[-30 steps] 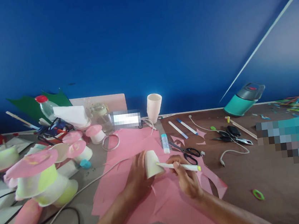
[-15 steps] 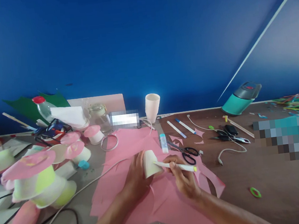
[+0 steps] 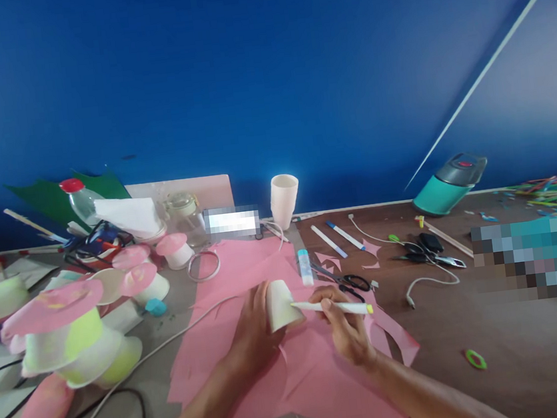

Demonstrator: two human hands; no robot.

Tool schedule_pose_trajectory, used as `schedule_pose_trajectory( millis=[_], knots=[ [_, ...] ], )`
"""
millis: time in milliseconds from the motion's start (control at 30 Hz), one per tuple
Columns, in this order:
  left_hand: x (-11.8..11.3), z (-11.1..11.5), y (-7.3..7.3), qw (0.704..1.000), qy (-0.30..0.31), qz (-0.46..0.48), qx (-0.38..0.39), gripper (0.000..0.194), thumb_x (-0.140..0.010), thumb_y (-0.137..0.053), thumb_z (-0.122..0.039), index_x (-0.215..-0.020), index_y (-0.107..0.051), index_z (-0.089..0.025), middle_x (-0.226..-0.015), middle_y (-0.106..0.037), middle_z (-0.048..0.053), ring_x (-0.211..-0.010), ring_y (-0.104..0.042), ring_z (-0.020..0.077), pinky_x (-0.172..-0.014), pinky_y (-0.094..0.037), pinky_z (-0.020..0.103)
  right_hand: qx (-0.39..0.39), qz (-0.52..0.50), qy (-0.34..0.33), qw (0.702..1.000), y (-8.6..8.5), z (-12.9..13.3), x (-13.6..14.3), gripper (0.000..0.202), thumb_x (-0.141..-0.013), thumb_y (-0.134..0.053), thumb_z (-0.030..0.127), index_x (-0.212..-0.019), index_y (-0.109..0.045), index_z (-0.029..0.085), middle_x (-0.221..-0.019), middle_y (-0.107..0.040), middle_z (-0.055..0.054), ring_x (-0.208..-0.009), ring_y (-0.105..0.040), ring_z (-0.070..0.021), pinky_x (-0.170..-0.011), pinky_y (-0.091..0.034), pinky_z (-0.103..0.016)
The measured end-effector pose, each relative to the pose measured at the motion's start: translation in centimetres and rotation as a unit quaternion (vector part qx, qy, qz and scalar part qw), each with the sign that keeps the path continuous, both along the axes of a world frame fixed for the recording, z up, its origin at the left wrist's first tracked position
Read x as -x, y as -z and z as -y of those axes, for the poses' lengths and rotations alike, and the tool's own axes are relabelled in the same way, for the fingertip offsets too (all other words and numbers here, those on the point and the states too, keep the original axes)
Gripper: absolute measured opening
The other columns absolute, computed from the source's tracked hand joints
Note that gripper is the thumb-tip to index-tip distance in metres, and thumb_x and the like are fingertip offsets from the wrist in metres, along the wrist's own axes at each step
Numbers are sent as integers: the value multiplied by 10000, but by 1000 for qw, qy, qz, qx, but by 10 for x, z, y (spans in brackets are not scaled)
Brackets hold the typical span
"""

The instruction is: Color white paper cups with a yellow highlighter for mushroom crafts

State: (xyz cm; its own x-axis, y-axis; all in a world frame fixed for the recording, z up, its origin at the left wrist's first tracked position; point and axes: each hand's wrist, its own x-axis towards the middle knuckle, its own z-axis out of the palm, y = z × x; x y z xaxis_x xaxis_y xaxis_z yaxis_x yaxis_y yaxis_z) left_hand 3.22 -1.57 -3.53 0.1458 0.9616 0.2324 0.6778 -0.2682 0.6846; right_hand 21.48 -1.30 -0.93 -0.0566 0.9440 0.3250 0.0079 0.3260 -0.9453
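Observation:
A small white paper cup, tilted on its side, is held by my left hand, whose fingers wrap round its far side. Faint yellow-green colour shows on the cup. My right hand grips a white felt-tip marker with a yellow end, its tip touching or very near the cup's right side. Pink paper lies beneath both hands. A glue stick and black-handled scissors lie just beyond my right hand, the scissors partly covered.
Cups with pink paper tops crowd the left side. A tall white cup stands by the blue wall. Two markers, a cable and a teal flask are to the right. A white cord crosses the left.
The marker and my right hand have shifted slightly to the right along the cup. My left hand and the cup stay in place.

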Motion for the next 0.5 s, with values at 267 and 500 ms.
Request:
schedule_pose_trajectory(
  millis=[267,500],
  knots=[
    [-1,1,-1,1000,-2,6,2,685,-752,-596,-259,-1346,-285,-119,-1289,-434,186,-1207,-433,315,-1003,-394,510,-40,31,-43,998,6,-1,2,276,-917,-445,400,-869,-621,192,-743,-582,-27,-628,-517,-143,-568,-417,-263],
    [0,1,-2,1000,-1,1,13,703,-734,-604,-223,-1347,-271,-140,-1304,-421,182,-1217,-422,325,-1002,-390,523,20,6,1,1000,2,-3,1,332,-882,-462,462,-768,-615,190,-615,-503,1,-529,-438,-132,-492,-374,-262]
  ],
)
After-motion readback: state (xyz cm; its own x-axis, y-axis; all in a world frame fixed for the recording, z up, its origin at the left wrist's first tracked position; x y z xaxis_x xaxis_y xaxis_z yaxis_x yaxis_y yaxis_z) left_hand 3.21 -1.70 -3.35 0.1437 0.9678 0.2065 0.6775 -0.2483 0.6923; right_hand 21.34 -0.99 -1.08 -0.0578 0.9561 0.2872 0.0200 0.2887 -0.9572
